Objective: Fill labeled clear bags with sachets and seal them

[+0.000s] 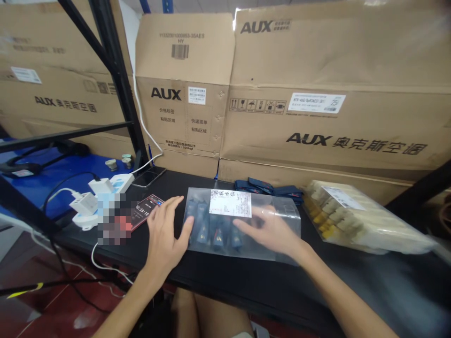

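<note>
A clear plastic bag (pixel 262 249) lies flat on the black table, with several dark blue packets (pixel 217 234) side by side in its left part. A white printed label (pixel 230 203) sits at the top of the bag. By the bag's left edge is my left hand (pixel 165 232), its fingers spread and its thumb close to the plastic. My right hand (pixel 273 230) is at the bag's right half, thumb stretched toward the packets, slightly blurred. Whether it lies on the bag or inside it I cannot tell.
More dark blue packets (pixel 268 186) lie behind the bag. At right stands a clear pack of pale, yellow-ended items (pixel 362 218). A lit phone (pixel 146 211), a dark phone (pixel 150 177) and a power strip (pixel 121 182) with cables are at left. Large cartons (pixel 334 61) close off the back.
</note>
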Motion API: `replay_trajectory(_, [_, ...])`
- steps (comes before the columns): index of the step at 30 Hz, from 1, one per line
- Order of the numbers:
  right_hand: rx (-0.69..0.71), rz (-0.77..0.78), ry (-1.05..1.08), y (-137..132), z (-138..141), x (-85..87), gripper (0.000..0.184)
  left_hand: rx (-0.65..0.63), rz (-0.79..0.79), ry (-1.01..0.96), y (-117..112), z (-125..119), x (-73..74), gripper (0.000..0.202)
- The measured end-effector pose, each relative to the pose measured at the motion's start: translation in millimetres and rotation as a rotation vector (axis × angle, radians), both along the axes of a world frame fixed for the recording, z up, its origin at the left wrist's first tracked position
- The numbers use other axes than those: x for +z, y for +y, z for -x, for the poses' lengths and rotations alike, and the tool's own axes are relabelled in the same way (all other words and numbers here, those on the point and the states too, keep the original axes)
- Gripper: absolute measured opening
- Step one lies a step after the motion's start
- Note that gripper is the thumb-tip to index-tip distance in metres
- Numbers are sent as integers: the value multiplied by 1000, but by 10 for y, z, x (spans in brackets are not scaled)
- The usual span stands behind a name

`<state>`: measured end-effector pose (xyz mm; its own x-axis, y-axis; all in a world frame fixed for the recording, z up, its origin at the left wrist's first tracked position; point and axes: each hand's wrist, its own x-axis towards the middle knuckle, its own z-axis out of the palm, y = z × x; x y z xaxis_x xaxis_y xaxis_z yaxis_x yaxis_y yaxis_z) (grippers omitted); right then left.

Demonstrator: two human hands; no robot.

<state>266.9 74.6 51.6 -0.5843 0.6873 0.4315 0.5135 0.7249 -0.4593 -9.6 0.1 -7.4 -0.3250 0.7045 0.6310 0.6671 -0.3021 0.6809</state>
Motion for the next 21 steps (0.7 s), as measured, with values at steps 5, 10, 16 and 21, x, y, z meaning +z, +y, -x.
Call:
replay_trajectory(5, [-28,12,-12,92,-22,-66,31,219,111,328,124,239,-143,51])
replay_trajectory(10, [1,65,16,132,-17,-91,35,275,166,419,164,241,-302,57])
replay_trajectory(16, [19,59,19,115,-10,-74,34,303,223,470,158,262,-336,61])
replay_trajectory(21, [25,27,4,108,-11,-94,34,322,284,544,156,267,-324,65])
